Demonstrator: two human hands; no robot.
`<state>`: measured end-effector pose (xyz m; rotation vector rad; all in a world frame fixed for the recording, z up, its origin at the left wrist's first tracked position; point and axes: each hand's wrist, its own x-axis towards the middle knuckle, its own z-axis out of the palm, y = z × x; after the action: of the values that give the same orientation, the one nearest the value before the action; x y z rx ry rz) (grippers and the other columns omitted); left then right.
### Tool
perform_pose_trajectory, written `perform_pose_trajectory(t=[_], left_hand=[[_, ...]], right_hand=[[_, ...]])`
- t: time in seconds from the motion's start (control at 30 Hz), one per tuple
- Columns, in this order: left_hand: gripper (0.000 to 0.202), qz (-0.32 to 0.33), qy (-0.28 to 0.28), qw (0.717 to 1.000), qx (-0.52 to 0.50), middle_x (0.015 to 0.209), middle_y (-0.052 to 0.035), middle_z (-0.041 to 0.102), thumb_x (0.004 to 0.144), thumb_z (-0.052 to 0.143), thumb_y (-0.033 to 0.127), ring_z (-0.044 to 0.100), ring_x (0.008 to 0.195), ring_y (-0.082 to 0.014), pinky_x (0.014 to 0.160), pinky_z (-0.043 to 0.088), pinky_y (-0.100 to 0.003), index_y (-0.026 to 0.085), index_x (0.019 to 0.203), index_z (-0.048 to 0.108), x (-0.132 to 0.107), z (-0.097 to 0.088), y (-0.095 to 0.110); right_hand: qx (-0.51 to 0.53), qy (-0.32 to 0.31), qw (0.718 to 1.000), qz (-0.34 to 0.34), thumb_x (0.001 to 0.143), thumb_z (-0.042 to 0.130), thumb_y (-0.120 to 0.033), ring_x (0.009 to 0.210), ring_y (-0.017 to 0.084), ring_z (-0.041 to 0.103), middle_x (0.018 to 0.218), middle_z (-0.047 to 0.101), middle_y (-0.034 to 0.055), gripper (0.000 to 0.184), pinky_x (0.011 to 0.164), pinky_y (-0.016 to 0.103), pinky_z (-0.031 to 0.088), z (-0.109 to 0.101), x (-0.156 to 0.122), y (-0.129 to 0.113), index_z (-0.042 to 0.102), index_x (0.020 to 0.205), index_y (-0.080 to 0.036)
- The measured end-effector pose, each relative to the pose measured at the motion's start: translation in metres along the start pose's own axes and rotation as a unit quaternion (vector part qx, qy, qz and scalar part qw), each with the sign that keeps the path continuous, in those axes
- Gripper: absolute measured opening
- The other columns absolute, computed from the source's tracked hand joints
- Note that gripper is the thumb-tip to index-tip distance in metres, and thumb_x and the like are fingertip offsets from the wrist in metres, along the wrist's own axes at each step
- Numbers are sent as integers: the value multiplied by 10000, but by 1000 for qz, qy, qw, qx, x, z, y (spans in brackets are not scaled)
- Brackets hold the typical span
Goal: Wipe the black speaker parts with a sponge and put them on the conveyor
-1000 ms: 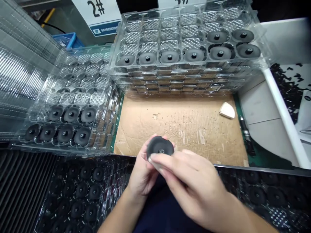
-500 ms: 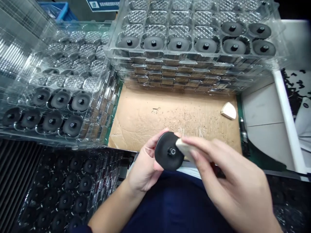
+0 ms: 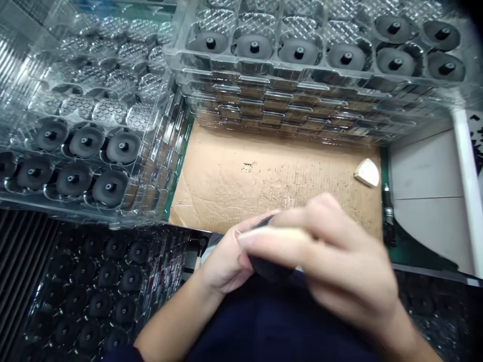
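My left hand (image 3: pixel 225 264) is closed around the edge of a round black rubber-like disc (image 3: pixel 269 269), low in front of my body. Across its face lies my right hand (image 3: pixel 347 261), smeared by motion and covering most of the disc and its central stem. A pale, cream-coloured wedge pad (image 3: pixel 279 233) is pinched in the right fingers; only a blurred strip of it shows, over the disc. On the cardboard, toward the right, rests a second cream wedge pad (image 3: pixel 367 172).
Beyond the cardboard sheet (image 3: pixel 215 186) stands a stack of clear trays (image 3: pixel 302 75) with black discs in some pockets. Another clear tray stack (image 3: pixel 151 151) is at left, and a darker disc-filled tray (image 3: pixel 86 281) sits below it. A pen-like tool (image 3: pixel 388 211) lies at right.
My right hand has moved left across the disc with the wedge pad, hiding the stem that showed before. The left hand keeps its hold. The view has shifted slightly.
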<state>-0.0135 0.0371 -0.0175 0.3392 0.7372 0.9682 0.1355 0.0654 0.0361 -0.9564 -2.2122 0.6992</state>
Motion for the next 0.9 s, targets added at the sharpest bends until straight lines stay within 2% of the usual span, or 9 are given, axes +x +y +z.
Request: perform_pose_trajectory(t=[0.13,0.27,0.33,0.43,0.53,0.7,0.77,0.83,0.9], left_hand=[[491,-42,-93,983,-151,1021,6,738,590,834,336,699,922,-194,887,512,-296,269,1053,687,2,-7,2],[502,-47,-108,971,-210,1040,-7,734,607,813,388,694,948,-196,895,505,-264,245,1069,676,4,-15,3],[542,-50,-96,970,-216,1052,-20,722,591,806,438,686,959,-208,888,505,-274,246,1077,666,4,-20,3],[554,-56,-87,969,-226,1060,-29,698,590,795,464,671,977,-222,854,520,-291,257,1083,650,4,-24,4],[528,-63,-94,966,-234,1050,-23,690,617,781,460,669,982,-218,833,531,-279,252,1083,645,4,-26,8],[524,-59,-83,972,-210,1067,-20,676,689,680,554,690,939,-244,800,558,-339,301,1142,602,0,-26,13],[519,2,-51,991,-126,1124,-30,642,756,606,562,693,915,-245,795,560,-380,356,1228,533,-2,-28,11],[576,133,-16,990,48,1190,-34,605,776,654,437,668,966,-237,876,523,-407,403,1310,441,-3,-31,9],[815,276,7,927,254,1227,-38,591,705,752,233,620,1047,-239,964,457,-428,427,1375,330,-2,-36,7]], right_hand=[[-9,96,978,186,897,503,-141,850,154,605,950,668,20,295,719,300,475,17,-15,52,661,1096,-290],[-11,99,961,257,850,565,-211,948,206,603,1086,603,90,228,769,363,508,52,-38,89,688,1042,-226],[-30,156,950,269,861,541,-199,1019,220,571,1168,541,116,258,768,371,504,62,-48,84,659,1090,-217],[-17,207,940,270,870,519,-148,1007,203,566,1096,559,88,252,762,346,496,59,-53,61,660,1056,-243],[30,165,952,256,851,535,-105,922,182,592,972,617,44,237,765,325,496,49,-53,46,684,962,-253],[66,109,954,270,863,514,-110,874,174,607,936,643,40,224,712,304,511,52,-54,46,680,936,-241],[76,91,956,268,873,498,-113,867,168,608,920,640,44,225,714,304,514,56,-53,47,675,937,-235],[81,83,958,263,877,494,-120,874,166,605,917,632,48,221,726,310,515,59,-52,45,677,930,-231],[70,105,953,275,876,511,-145,922,180,595,968,617,60,198,747,330,512,58,-49,41,686,914,-231]])
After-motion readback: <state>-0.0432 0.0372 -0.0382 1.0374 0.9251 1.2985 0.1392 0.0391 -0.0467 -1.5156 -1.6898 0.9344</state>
